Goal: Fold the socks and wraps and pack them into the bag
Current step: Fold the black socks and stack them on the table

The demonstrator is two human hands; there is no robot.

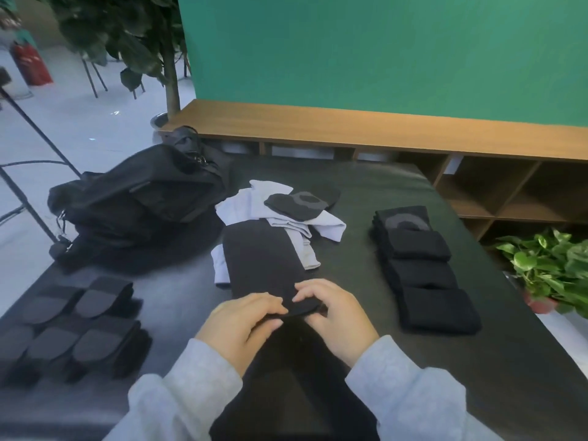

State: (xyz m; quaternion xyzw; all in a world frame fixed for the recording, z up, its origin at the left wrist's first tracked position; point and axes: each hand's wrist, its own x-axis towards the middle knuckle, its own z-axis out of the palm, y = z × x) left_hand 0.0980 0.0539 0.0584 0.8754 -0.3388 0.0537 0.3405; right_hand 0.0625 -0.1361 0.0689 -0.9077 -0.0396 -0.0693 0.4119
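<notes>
A long black sock (261, 259) lies flat in the middle of the dark table (496, 370), stretching away from me. My left hand (245, 326) and my right hand (334, 316) both pinch its near end, fingers curled over the fabric. Beyond it sits a loose heap of pale grey wraps (254, 202) with a black-and-grey sock (296, 203) on top. A black bag (136, 198) lies at the table's far left corner. Folded black socks (420, 268) are stacked in a row on the right. Several folded grey-toed socks (79, 326) lie at the left.
A green wall and a low wooden shelf unit (381, 128) stand behind the table. A potted leafy plant (553, 268) sits off the right edge. A tripod leg (31, 128) and a tree trunk (171, 87) stand at the left.
</notes>
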